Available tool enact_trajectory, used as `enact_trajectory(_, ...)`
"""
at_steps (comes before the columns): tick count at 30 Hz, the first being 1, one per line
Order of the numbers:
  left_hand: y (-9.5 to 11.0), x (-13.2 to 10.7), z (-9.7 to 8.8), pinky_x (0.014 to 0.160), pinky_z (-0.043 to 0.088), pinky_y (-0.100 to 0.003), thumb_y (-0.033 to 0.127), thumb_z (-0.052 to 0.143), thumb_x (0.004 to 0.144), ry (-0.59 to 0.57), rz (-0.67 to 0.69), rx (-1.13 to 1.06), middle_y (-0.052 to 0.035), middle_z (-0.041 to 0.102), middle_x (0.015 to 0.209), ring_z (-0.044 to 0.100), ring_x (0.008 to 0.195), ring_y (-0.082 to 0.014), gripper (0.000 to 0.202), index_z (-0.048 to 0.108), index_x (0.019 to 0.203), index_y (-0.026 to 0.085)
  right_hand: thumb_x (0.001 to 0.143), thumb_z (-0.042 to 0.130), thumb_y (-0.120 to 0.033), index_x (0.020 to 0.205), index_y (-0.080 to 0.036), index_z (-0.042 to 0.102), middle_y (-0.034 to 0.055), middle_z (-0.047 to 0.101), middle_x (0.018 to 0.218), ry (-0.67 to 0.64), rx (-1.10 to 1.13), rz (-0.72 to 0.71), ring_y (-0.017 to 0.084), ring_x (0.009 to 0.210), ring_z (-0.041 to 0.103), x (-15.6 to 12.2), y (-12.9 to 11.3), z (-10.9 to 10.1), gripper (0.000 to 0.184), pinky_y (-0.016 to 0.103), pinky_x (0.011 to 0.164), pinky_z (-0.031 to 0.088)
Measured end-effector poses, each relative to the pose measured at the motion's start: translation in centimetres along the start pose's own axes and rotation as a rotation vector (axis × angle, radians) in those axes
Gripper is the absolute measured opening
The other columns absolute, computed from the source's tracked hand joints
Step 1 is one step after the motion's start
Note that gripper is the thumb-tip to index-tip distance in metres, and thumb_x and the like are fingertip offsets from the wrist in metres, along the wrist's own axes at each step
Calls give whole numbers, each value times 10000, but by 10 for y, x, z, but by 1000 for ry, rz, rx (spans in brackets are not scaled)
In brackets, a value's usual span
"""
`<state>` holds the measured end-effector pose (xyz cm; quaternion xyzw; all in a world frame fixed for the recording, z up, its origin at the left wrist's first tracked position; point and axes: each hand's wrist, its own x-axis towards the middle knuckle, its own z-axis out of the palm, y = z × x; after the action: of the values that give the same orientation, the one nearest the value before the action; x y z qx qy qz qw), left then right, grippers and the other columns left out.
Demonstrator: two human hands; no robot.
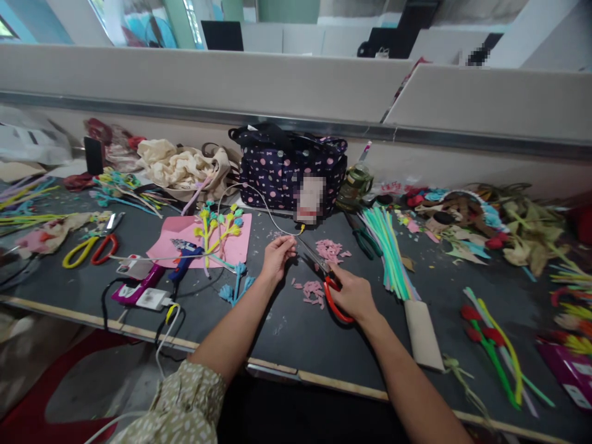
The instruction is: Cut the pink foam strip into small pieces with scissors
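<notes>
My right hand (355, 292) grips a pair of red-handled scissors (328, 295), whose metal blades look parted and point up and left. Close by on the left, my left hand (278, 256) has thumb and fingers pinched together; whatever they hold is too small to make out. Small pink cut pieces lie in two piles on the dark table: one pile (329, 250) beyond the scissors, the other pile (311, 292) between my forearms. A bunch of green and pale pipe cleaners (388, 246) lies right of my right hand.
Dark-handled pliers (363, 237) lie beside the bunch. Left are blue pipe-cleaner pieces (237, 285), a pink sheet (240, 240), a blue glue gun (185, 259), a purple power strip (143, 287) with cables, and more scissors (99, 243). Behind stands a dotted bag (272, 176).
</notes>
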<state>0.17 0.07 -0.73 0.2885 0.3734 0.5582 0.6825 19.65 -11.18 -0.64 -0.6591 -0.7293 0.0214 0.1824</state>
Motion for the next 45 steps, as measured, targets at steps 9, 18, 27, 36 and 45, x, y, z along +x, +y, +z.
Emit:
enact_trajectory(9, 1, 0, 1, 523, 480, -169, 276, 848, 564, -1, 3, 0, -21, 668, 749, 572, 561, -57, 346, 696, 835, 123, 830, 558, -305, 1342, -203, 550, 74, 696, 1181, -2, 2, -27, 212, 1004, 674, 0, 1, 1, 522, 283, 778, 520)
enact_trajectory(18, -1, 0, 1, 524, 480, -174, 270, 835, 582, -17, -2, 2, -6, 641, 685, 575, 552, -65, 336, 697, 849, 122, 838, 539, -299, 1354, -201, 535, 83, 688, 1193, -40, -3, -37, 210, 1014, 664, 1, -2, 0, 525, 285, 793, 513)
enact_trajectory(27, -2, -3, 3, 521, 480, -172, 259, 838, 578, -17, -21, 7, -8, 649, 704, 582, 555, -64, 329, 692, 838, 120, 843, 535, -280, 1355, -213, 537, 80, 702, 1165, -48, -15, -31, 200, 989, 675, 1, -2, 2, 516, 271, 771, 509)
enact_trajectory(36, -3, -2, 2, 499, 478, -168, 234, 838, 571, -18, -50, -24, -15, 656, 707, 579, 536, -61, 333, 681, 838, 109, 857, 532, -270, 1341, -178, 539, 81, 682, 1212, -64, 4, -36, 202, 1043, 664, 1, -3, 3, 493, 276, 796, 514)
enact_trajectory(45, -3, -3, 2, 492, 483, -166, 193, 823, 584, 15, -79, -38, -16, 657, 695, 579, 528, -63, 291, 685, 827, 109, 871, 506, -275, 1359, -179, 525, 103, 698, 1165, -98, -13, -46, 200, 995, 673, 1, -5, 2, 498, 282, 808, 513)
